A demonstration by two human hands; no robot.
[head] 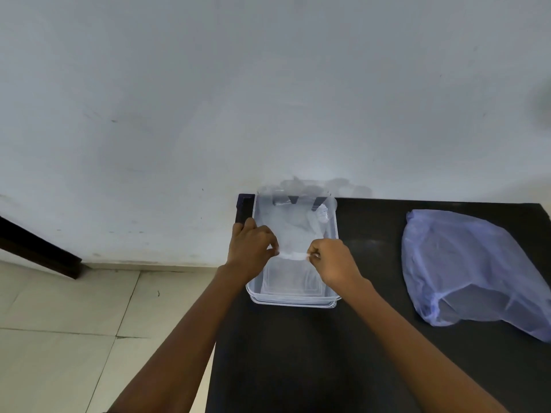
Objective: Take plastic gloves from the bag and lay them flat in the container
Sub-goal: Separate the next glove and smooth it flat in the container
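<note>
A clear plastic glove (293,231) is stretched over a clear rectangular container (293,301) on the black table. My left hand (252,248) pinches the glove's cuff at the left, and my right hand (334,262) pinches it at the right. The glove's fingers point away from me, reaching past the container's far rim toward the wall. A pale blue plastic bag (471,272) lies on the table to the right of the container, apart from both hands. Its contents are not visible.
The black table (313,353) stands against a white wall (268,99). Its left edge runs just beside the container, with tiled floor (74,323) below. A dark wooden piece (38,251) juts out at the far left.
</note>
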